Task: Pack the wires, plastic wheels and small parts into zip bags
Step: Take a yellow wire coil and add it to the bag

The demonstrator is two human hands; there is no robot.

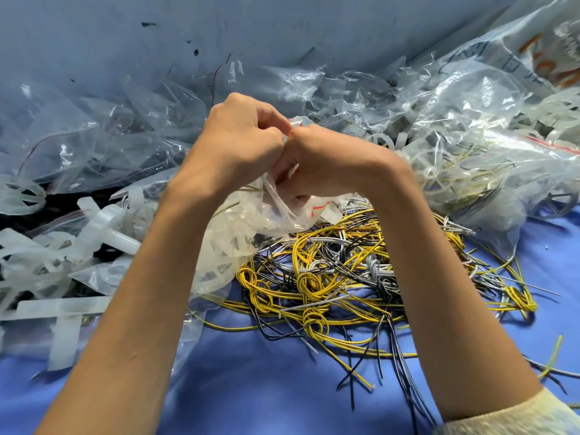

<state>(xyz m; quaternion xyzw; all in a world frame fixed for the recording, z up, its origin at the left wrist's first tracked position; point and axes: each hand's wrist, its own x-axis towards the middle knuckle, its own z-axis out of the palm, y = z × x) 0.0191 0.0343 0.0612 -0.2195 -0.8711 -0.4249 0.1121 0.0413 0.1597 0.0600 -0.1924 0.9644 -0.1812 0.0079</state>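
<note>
Head view, yellow, black and white wires (pixel 345 277) heaped on blue cloth (pixel 251 387) near right, just above them a clear zip bag (pixel 251 227) of pale plastic parts, left hand (pixel 238 136) and right hand (pixel 329 164) pinching its mouth with curled fingers, filled bags (pixel 470 152) far right, empty bags (pixel 94 136) far left.

Bright, even light from above. Soft shadows under forearms (pixel 131 309) on blue desk (pixel 282 387). White glare specks on clear bags (pixel 470 98). Wires (pixel 329 277) at centre sharp; top right corner blurred, smeared. Wide-angle stretch at edges, forearms elongated.
</note>
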